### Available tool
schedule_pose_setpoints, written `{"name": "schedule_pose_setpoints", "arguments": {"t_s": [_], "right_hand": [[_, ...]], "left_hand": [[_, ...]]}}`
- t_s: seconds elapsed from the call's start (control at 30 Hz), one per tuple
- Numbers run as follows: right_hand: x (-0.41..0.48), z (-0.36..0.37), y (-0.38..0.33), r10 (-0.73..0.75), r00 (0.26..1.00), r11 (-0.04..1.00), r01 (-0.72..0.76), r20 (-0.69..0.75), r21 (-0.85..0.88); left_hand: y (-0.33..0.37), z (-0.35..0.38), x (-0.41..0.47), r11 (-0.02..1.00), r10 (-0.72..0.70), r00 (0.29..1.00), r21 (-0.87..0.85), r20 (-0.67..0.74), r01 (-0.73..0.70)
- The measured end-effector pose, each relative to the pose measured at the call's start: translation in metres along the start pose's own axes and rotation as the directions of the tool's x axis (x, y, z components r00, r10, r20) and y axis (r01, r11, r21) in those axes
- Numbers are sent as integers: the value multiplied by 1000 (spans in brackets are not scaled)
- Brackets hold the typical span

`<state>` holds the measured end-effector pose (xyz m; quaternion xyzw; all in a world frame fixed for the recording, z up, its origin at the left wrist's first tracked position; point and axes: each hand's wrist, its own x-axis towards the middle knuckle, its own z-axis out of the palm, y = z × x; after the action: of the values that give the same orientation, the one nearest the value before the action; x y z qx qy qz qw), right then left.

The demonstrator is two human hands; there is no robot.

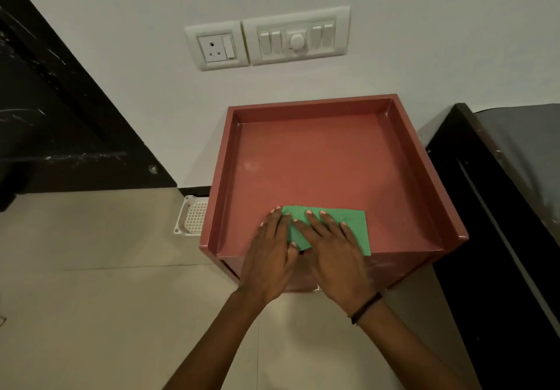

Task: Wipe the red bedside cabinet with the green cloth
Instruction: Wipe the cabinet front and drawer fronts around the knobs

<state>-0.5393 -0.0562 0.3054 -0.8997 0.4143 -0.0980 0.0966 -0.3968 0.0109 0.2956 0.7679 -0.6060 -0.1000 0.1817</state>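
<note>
Centrally, a folded green cloth point(348, 226) lies flat at the near edge of the red bedside cabinet point(321, 162), inside its raised rim. Both the left hand point(269, 256) and right hand point(333, 253) press down on it, palms flat, fingers spread, gripping nothing. Most of the top lies beyond the cloth; wiping seems barely begun. Wall switches point(295, 39) sit above.

Dim, even indoor light; soft focus; wide-angle bending at edges.
</note>
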Motion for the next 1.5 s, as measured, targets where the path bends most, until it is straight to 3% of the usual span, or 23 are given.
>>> {"name": "schedule_pose_setpoints", "arguments": {"t_s": [0.27, 0.67, 1.13, 1.5], "right_hand": [[-5, 17, 9, -65, 990, 998, 62, -123, -27], [-9, 36, 8, -89, 946, 995, 73, -311, -63], [-68, 78, -11, -10, 890, 996, -33, -455, -87], [-100, 140, -6, 47, 906, 998, -21, -421, 67]], "left_hand": [[-5, 15, -4, 991, 78, 989, 121, -125, -63], [-20, 40, -4, 951, 230, 913, 279, -338, -137], [-50, 63, -47, 821, 451, 839, 511, -306, -255], [-73, 80, -73, 765, 504, 830, 570, -239, -300]]}}
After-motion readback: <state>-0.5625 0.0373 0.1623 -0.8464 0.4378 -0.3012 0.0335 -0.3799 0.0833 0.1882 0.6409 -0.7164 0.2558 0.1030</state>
